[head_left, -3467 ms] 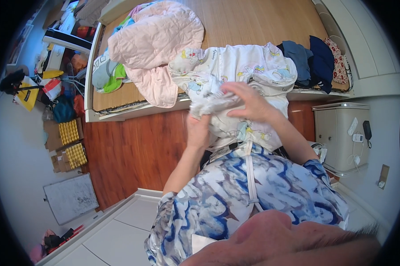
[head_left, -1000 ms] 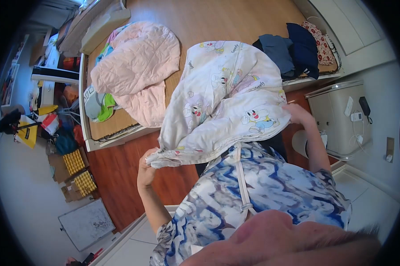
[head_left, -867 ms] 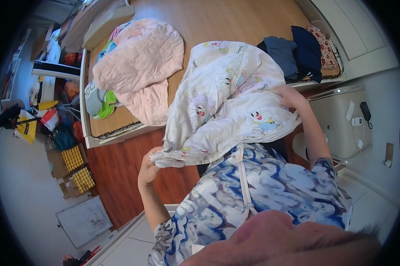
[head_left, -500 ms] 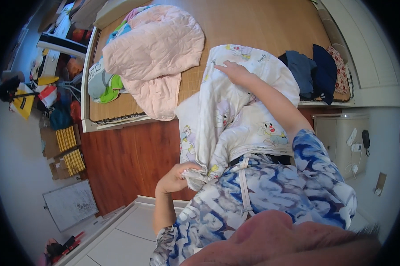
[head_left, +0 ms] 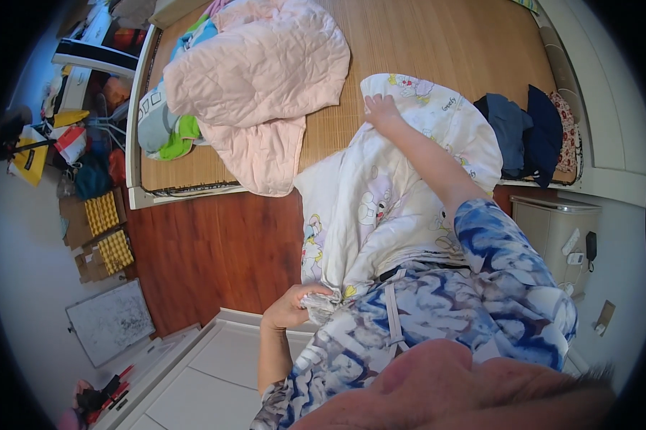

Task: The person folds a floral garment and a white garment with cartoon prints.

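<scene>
A white quilt (head_left: pixel 380 193) printed with cartoon figures hangs from the bed's near edge down to my lap. My left hand (head_left: pixel 288 307) is closed around a bunched corner of it beside my waist. Up on the bed, my right hand (head_left: pixel 382 115) has its fingers curled at the quilt's far left edge, seemingly gripping it. Beyond that hand the quilt's far end lies spread in a rounded shape. A pale pink quilted blanket (head_left: pixel 258 64) lies heaped to the left, over a green and grey cloth (head_left: pixel 169 136).
The bed carries a tan woven mat (head_left: pixel 437 43). Folded dark clothes (head_left: pixel 541 136) sit at its right edge, above a beige bedside cabinet (head_left: pixel 556 226). A whiteboard (head_left: pixel 111 322) and yellow egg trays (head_left: pixel 104 215) stand at the left. White drawers (head_left: pixel 215 365) are near my left elbow.
My right hand has drawn its fingers in from outstretched to curled at the quilt's edge. The quilt's left side has shifted into new folds. My left hand keeps its hold.
</scene>
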### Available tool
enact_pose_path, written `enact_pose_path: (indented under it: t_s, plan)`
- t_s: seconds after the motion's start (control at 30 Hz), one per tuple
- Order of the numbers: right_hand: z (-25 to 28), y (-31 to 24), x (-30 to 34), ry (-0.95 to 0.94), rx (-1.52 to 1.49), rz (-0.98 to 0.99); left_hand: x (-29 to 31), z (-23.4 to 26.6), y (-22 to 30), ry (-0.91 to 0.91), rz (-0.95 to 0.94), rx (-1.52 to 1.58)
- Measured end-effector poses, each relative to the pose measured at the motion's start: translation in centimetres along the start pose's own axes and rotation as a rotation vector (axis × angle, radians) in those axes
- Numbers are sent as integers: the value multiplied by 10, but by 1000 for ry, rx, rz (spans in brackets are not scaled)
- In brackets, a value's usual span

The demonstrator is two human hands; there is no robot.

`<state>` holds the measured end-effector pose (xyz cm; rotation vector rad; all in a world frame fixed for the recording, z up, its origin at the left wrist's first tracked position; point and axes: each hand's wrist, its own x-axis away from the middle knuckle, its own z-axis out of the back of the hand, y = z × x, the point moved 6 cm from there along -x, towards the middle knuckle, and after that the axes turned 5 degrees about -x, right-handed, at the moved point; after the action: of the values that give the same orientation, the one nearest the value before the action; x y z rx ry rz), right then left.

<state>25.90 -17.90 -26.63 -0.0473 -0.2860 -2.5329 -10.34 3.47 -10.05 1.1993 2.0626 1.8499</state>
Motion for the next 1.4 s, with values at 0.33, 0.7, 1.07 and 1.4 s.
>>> enact_pose_path:
  t_s: [0.33, 0.7, 1.07, 1.4]
  plan:
    - [7, 62, 30, -228, -72, 149, -1, 3, -10, 7, 100, 121]
    - [114, 234, 221, 248, -246, -503, 27, 78, 33, 717, -138, -91]
    - [-7, 66, 440, -202, -600, -656, 28, 129, 62, 739, -369, -258]
    - [-1, 6, 457, -19, -985, -247, 19, 126, 66, 676, -336, -356]
